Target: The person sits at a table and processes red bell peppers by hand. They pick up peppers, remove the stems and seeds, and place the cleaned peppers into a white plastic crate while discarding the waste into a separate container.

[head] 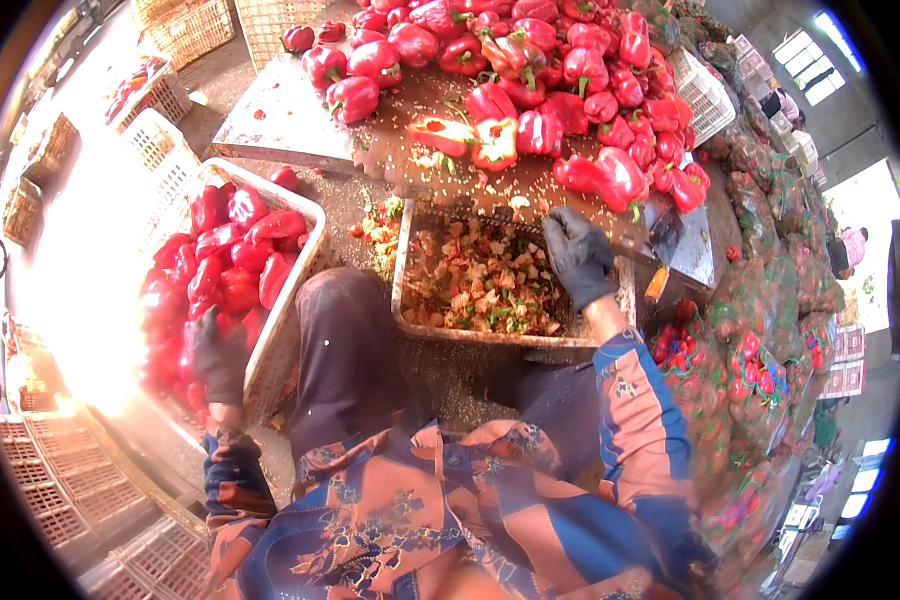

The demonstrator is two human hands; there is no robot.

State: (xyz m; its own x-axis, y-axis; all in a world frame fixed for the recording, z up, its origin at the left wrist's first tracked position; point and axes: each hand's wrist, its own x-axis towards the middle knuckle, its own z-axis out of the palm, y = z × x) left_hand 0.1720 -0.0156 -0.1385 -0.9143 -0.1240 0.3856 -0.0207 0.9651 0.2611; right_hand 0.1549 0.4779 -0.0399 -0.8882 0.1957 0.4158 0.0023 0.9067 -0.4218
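Observation:
My left hand (pixel 219 358), in a dark glove, is over the near side of a white plastic crate (pixel 311 225) filled with red bell peppers (pixel 232 240). Its fingers look apart, though blur and glare soften them. My right hand (pixel 579 255), also gloved, is curled at the near edge of the work table (pixel 435 184); whatever its palm may hold is hidden. Below that hand sits a shallow crate (pixel 487 337) containing pepper cores and trimmings (pixel 487 277). A pepper cut open in two pieces (pixel 495 142) lies on the table, cut faces up, among scattered seeds.
Whole red peppers (pixel 585 67) are heaped across the table's far side. A tool with a yellow handle (pixel 656 283) juts from its right edge. Net sacks of peppers (pixel 750 285) are piled at right. Empty plastic crates (pixel 67 480) stand at lower left. Strong sunlight washes out the left.

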